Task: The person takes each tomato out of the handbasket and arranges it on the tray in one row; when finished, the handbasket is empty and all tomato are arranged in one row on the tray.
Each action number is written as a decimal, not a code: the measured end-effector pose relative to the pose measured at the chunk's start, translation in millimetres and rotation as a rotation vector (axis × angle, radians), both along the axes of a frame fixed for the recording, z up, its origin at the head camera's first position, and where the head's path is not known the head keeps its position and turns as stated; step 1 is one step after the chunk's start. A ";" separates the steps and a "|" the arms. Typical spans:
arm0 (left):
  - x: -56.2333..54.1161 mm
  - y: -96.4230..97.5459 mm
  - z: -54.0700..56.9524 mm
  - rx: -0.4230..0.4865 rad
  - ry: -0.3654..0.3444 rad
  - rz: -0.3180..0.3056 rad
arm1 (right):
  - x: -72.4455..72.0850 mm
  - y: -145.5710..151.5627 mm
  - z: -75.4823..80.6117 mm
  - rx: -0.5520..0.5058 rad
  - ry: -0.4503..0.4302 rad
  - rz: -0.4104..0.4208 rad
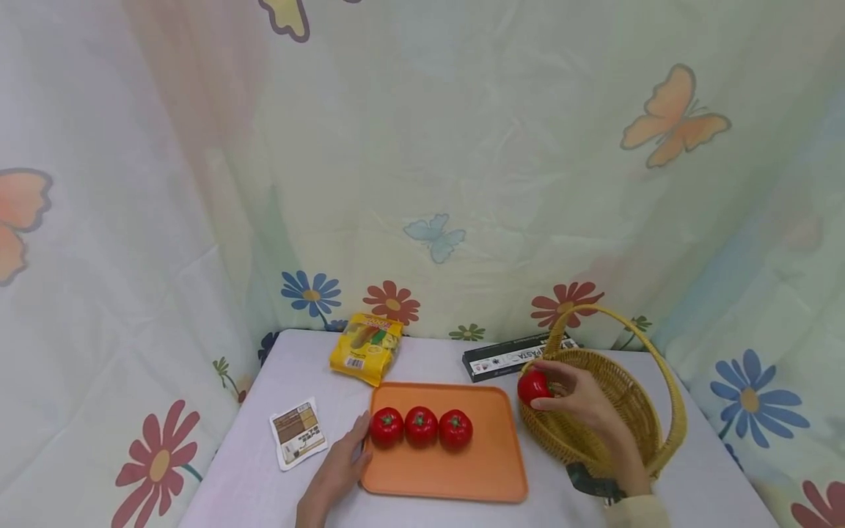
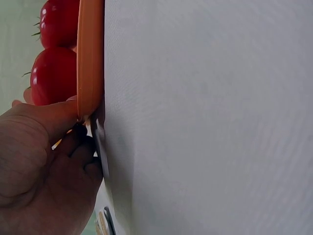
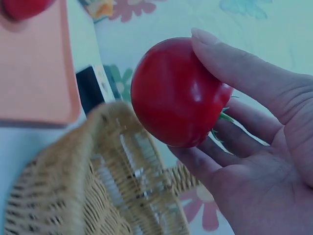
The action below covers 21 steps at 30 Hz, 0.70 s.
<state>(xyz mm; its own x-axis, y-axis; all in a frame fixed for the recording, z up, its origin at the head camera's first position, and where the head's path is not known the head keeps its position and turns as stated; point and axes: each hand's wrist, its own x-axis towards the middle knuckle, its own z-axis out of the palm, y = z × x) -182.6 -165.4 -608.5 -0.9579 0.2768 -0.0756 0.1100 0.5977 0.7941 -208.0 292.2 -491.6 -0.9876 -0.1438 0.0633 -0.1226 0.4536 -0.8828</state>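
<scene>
Three red tomatoes [image 1: 421, 427] sit in a row across an orange tray [image 1: 449, 477]. My left hand [image 1: 339, 469] grips the tray's left edge, with the thumb against the rim in the left wrist view and the other fingers curled low beside it. Another tomato [image 3: 178, 93], green stem toward the palm, is held between the thumb and fingers of my right hand [image 1: 581, 400]. That hand is over the left side of a wicker basket [image 1: 637, 400] with a tall arched handle.
Behind the basket lies a dark pasta box [image 1: 502, 357]. A yellow food packet [image 1: 366, 348] rests beyond the tray's far left corner. Left of the tray is a flat white and brown packet [image 1: 298, 434]. A floral curtain [image 1: 462, 169] hangs along the table's back.
</scene>
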 end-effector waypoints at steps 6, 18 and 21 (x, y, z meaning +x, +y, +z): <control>-2.4 1.4 -0.1 -0.003 -0.011 0.017 | 0.3 -22.7 2.5 -0.011 0.033 0.038; -1.3 2.4 -2.7 -0.009 0.002 0.011 | -3.7 -53.9 -13.0 -0.101 -0.007 0.133; -0.1 2.4 -1.2 -0.004 0.014 0.005 | -5.5 -59.6 -19.3 -0.109 -0.003 0.180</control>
<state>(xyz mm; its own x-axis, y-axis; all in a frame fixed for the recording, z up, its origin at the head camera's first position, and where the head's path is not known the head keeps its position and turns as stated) -182.6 -163.1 -609.7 -0.9604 0.2713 -0.0635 0.1178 0.6018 0.7899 -213.5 232.6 -510.8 -0.9468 -0.3104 0.0854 -0.1906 0.3266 -0.9258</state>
